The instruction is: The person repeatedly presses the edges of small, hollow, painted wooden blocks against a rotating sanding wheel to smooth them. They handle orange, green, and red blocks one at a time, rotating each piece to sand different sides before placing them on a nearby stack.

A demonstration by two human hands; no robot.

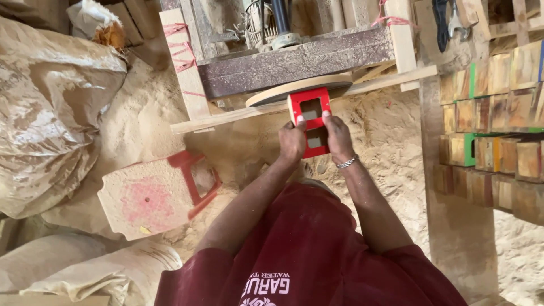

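A red wooden frame (310, 107) with two square openings is held by both my hands at the middle of the head view. My left hand (292, 141) grips its left lower side. My right hand (336, 137), with a silver bracelet on the wrist, grips its right lower side. The frame's top edge is pressed against the rim of a round tan sanding disc (283, 90), which sits under a dusty wooden machine bed (294, 59). My dark red shirt fills the bottom of the view.
Sawdust covers the ground. A red stool (156, 195) dusted with sawdust lies to the left. Large sacks (51, 113) are piled at far left. Stacked wooden blocks (493, 124) with coloured edges stand on the right. Tools (447, 20) hang at top right.
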